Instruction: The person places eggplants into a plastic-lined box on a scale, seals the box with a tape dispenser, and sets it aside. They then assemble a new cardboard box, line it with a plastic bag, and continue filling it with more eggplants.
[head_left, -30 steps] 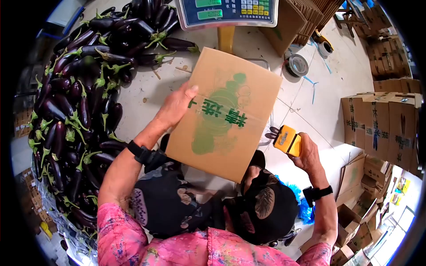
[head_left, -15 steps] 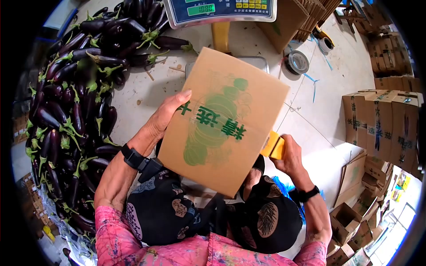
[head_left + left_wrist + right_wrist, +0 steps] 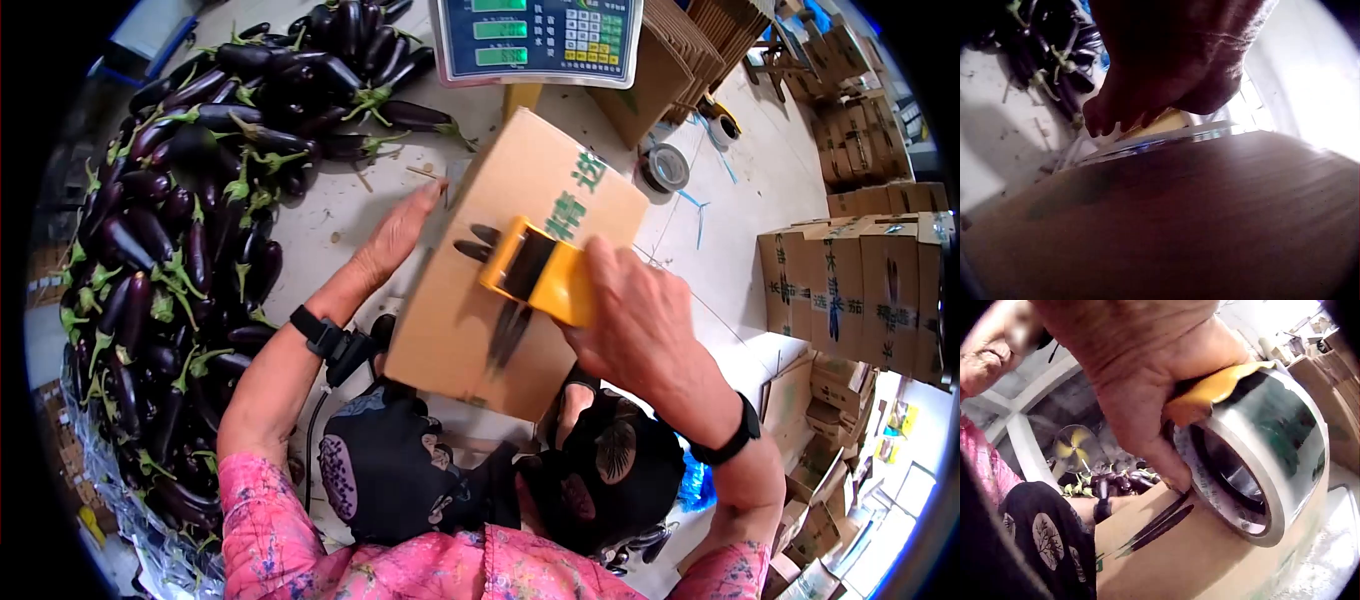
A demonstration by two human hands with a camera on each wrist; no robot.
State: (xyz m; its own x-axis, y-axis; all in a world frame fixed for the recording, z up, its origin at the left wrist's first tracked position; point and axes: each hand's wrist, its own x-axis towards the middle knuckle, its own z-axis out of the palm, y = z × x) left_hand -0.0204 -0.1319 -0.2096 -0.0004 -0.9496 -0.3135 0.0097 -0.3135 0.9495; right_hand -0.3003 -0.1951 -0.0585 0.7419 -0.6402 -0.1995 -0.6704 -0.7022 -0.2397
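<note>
A cardboard carton (image 3: 465, 345) with green lettering and dark eggplant prints stands tilted in front of the knees. My right hand (image 3: 640, 310) grips a yellow tape dispenser (image 3: 565, 285) over the carton's printed face. The right wrist view shows its wide roll of clear tape (image 3: 1272, 444) close against the cardboard, with the right hand (image 3: 1147, 381) curled round the yellow part. My left hand (image 3: 400, 235) is at the carton's left edge, its fingers fairly straight. In the left wrist view, the left hand (image 3: 1166, 69) appears dark beyond the near carton face (image 3: 1197, 225).
A big heap of eggplants (image 3: 150, 240) lies along the left. A digital scale display (image 3: 540, 45) stands ahead, with flat cartons (image 3: 650, 70) behind it. A spare tape roll (image 3: 663, 168) lies on the floor. Packed cartons (image 3: 850, 290) are stacked at the right.
The tape dispenser has moved left and up from beside the carton to over it. The carton has turned to show an eggplant-printed face. The left thumb no longer lies on its front.
</note>
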